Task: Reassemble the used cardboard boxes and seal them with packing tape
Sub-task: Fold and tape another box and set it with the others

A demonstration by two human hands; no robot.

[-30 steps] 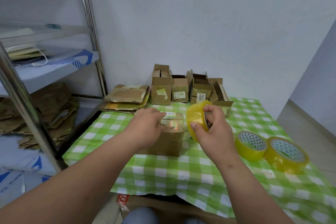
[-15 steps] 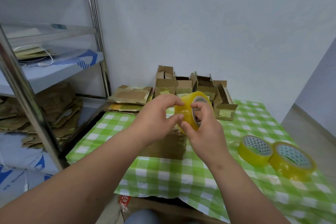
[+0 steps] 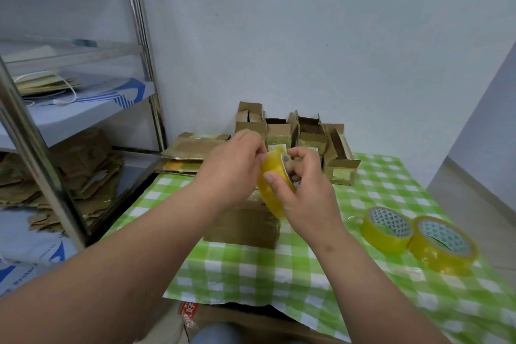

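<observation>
A yellow roll of packing tape (image 3: 272, 190) is held upright above a closed brown cardboard box (image 3: 244, 225) on the green checked tablecloth (image 3: 307, 274). My right hand (image 3: 304, 193) grips the roll, thumb on its outer face and fingers through its core. My left hand (image 3: 234, 168) pinches at the roll's upper left rim with its fingertips. The box's top is mostly hidden behind my hands.
Several open small boxes (image 3: 304, 137) stand at the table's back by the wall, with flattened cardboard (image 3: 192, 148) to their left. Two more tape rolls (image 3: 386, 228) (image 3: 444, 244) lie at the right. A metal shelf rack (image 3: 36, 148) with flattened boxes stands at the left.
My left hand left the box top and came up to the tape roll. My right hand raised the roll above the box and turned it slightly.
</observation>
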